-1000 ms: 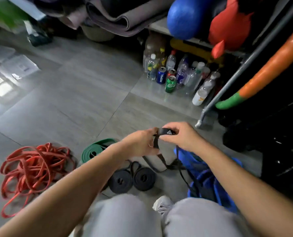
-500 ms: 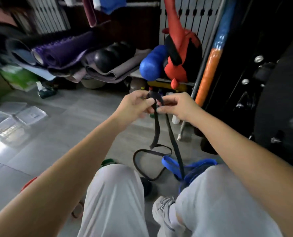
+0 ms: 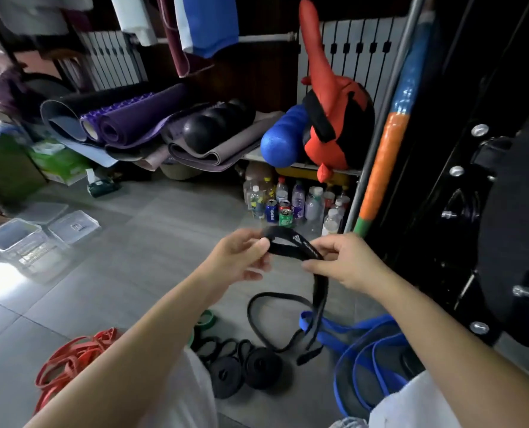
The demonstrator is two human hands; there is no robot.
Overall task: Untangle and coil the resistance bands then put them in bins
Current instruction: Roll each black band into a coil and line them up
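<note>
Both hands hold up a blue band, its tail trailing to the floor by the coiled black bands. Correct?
No. The head view shows the band held by the left hand and right hand is black, not blue; its tail trails to the floor by the coiled black bands.

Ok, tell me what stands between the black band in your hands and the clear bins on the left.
Only bare floor shows between the black band and the clear bins. But below the right hand the band hangs down and crosses the blue bands; whether it is caught there I cannot tell.
</note>
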